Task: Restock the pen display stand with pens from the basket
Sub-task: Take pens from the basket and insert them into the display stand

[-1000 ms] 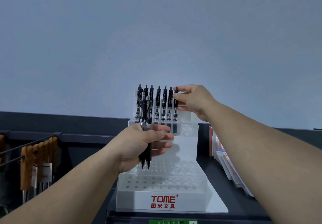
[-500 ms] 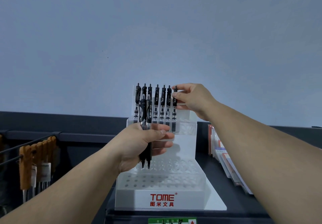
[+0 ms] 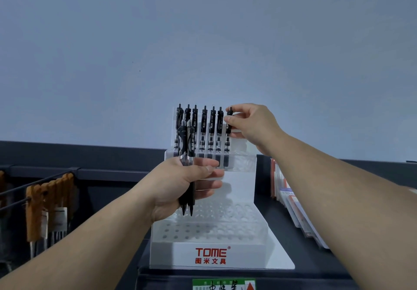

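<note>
Left hand [image 3: 178, 184] clenched low, right hand [image 3: 252, 125] pinching higher.

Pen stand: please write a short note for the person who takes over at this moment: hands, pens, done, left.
Right hand pinches the seventh pen, set in the top row of the stand.
Left hand grips two spare pens, tips down.
Done: six pens stand in the top row.
Left: release the seventh, fill the rest of the top row and the empty lower rows. Basket not in view.
</note>
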